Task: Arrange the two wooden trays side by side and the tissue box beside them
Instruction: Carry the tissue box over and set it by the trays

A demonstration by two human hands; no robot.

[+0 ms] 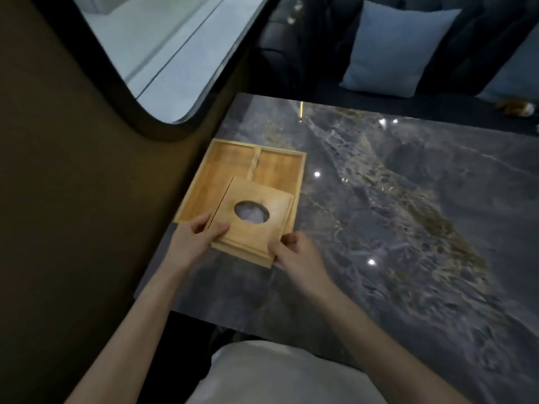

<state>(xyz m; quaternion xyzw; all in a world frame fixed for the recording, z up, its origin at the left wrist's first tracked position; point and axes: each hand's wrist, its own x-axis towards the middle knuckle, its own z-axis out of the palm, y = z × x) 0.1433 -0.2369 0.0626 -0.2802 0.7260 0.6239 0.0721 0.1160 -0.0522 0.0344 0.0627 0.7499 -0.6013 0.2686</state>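
A square wooden tissue box (256,228) with a round hole in its lid, white tissue showing inside, is held between both hands over the near ends of the trays. My left hand (194,239) grips its left near corner. My right hand (293,252) grips its right near corner. Behind it, two shallow wooden trays lie side by side, touching, by the wall: the left tray (214,176) and the right tray (280,169). The box hides their near ends.
The trays rest on a dark marble table (393,214) at its left edge, against a brown wall (73,199) with a rounded window (163,45). A dark sofa with a pale blue cushion (396,48) stands beyond the table's far edge.
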